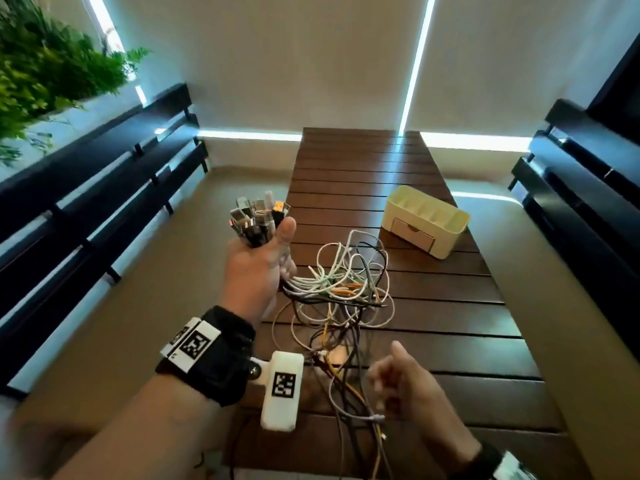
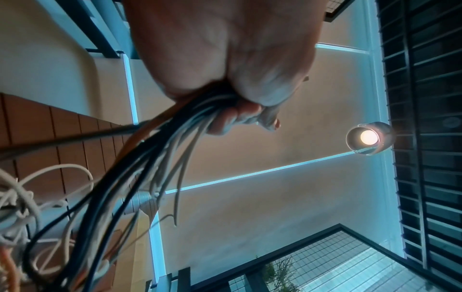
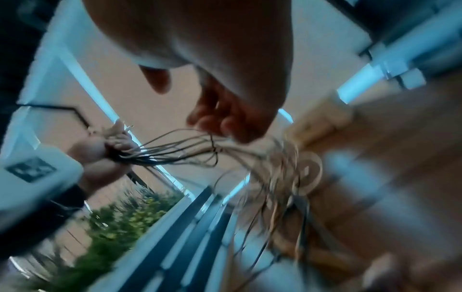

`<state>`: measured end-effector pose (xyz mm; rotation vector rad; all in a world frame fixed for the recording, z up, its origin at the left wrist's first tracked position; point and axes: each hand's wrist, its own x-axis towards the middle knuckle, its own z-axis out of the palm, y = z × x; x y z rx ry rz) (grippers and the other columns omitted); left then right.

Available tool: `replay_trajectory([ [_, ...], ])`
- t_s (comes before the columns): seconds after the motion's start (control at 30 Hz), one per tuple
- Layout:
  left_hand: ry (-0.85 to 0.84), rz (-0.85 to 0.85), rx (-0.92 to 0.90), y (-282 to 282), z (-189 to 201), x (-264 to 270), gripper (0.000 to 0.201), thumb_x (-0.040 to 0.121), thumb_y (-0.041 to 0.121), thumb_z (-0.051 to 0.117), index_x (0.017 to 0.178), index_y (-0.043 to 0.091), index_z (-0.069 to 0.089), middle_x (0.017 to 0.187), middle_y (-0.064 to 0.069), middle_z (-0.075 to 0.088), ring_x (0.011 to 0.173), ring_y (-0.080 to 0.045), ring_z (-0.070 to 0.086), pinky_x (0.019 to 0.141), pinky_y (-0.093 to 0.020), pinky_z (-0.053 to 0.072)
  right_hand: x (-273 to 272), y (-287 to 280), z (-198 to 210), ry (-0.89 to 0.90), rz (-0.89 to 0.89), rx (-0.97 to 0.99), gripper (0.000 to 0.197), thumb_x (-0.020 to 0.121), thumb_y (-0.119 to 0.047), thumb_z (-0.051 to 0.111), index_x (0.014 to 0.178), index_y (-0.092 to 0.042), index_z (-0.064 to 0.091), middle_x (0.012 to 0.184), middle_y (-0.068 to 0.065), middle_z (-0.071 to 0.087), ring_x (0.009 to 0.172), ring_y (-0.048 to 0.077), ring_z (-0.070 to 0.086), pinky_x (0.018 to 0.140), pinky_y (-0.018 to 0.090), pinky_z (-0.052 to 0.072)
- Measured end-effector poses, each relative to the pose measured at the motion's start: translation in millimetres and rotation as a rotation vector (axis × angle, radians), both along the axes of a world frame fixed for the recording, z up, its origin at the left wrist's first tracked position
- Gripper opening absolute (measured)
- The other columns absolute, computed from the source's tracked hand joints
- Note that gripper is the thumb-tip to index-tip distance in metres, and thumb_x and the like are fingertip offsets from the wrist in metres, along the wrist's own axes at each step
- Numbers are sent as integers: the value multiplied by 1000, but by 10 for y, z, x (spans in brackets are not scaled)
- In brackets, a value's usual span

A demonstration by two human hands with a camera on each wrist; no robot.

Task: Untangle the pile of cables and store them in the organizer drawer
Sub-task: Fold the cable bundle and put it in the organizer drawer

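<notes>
Right hand (image 1: 412,393) sits low and nearest the head camera, fingers curled near the loose trailing cable ends; blur in the head and right wrist views means I cannot tell whether it pinches a strand or only hovers. Left hand (image 1: 258,261) is raised up-left of it, fist wrapped tight round a bundle of cable connectors (image 1: 258,220) that stick up above the thumb. Cables (image 1: 346,292) fan out of the bottom of that fist, down and right into a tangle on the slatted table (image 1: 450,320), then run toward the right hand. Long axis: fist to right hand, diagonal. Organizer drawer (image 1: 414,233) is shut, far right, well apart from both hands; right hand is nearer to it.
</notes>
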<state>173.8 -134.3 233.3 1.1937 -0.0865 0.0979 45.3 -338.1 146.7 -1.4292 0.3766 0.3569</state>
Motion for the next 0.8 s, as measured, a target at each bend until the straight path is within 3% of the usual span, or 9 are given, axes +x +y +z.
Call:
replay_trajectory([
  [0.07, 16, -28, -45, -48, 19, -43, 22, 84, 26, 72, 69, 24, 57, 52, 4, 35, 41, -10, 33, 44, -25, 34, 182, 169, -19, 254, 63, 430, 110, 66, -95, 41, 129, -5, 52, 106, 20, 72, 81, 30, 70, 63, 36, 52],
  [0.13, 46, -61, -102, -110, 26, -113, 11, 86, 23, 70, 79, 25, 61, 51, 6, 34, 40, -9, 32, 43, -23, 33, 546, 271, -52, 285, -25, 643, 124, 64, -98, 39, 152, -12, 26, 131, 32, 58, 108, 44, 66, 80, 54, 57],
  [0.27, 70, -122, -143, -94, -36, -241, 9, 90, 20, 66, 91, 28, 64, 55, 3, 29, 42, -10, 29, 41, -23, 31, 1339, 376, -12, 326, -93, 812, 132, 50, -85, 76, 151, -13, 33, 147, 32, 41, 121, 56, 53, 89, 74, 46],
  [0.37, 98, -115, -139, -29, -112, -312, 10, 88, 20, 67, 80, 26, 65, 53, 4, 33, 39, -9, 28, 41, -22, 28, 1586, 493, 294, 258, -89, 743, 71, 72, -38, 87, 122, -2, 53, 123, 25, 60, 104, 45, 65, 88, 62, 54],
  [0.43, 117, -68, -156, -8, -146, -346, 17, 88, 18, 66, 73, 25, 65, 49, 7, 38, 37, -8, 29, 41, -22, 26, 1734, 593, 631, 124, -85, 576, 17, 92, -11, 64, 100, 2, 55, 88, 19, 62, 75, 32, 67, 69, 43, 62],
  [0.47, 114, -40, -168, 0, -134, -332, 17, 89, 18, 65, 74, 24, 64, 49, 6, 36, 37, -8, 29, 42, -23, 27, 1829, 630, 796, 65, -69, 524, 8, 95, -2, 52, 96, 5, 56, 83, 19, 62, 70, 28, 64, 67, 38, 60],
  [0.57, 69, 39, -223, 60, 87, -166, 22, 94, 18, 63, 73, 22, 58, 50, 4, 32, 40, -9, 32, 45, -24, 33, 2090, 772, 1391, -151, -15, 413, 23, 93, 10, 40, 110, 13, 55, 95, 20, 65, 74, 22, 65, 74, 33, 54],
  [0.63, 0, 65, -247, 134, 362, -5, 17, 95, 22, 63, 79, 22, 59, 53, 5, 36, 44, -9, 35, 47, -24, 38, 2279, 910, 1839, -321, 59, 375, 23, 93, 11, 39, 108, 11, 57, 96, 20, 64, 69, 21, 62, 66, 33, 54],
  [0.8, -223, 53, -300, 256, 974, 288, 24, 97, 22, 63, 77, 18, 51, 51, 8, 36, 43, -7, 35, 47, -25, 34, 2475, 1063, 2664, -634, 125, 534, 41, 89, 19, 32, 125, 13, 50, 106, 24, 57, 74, 22, 71, 59, 26, 57],
])
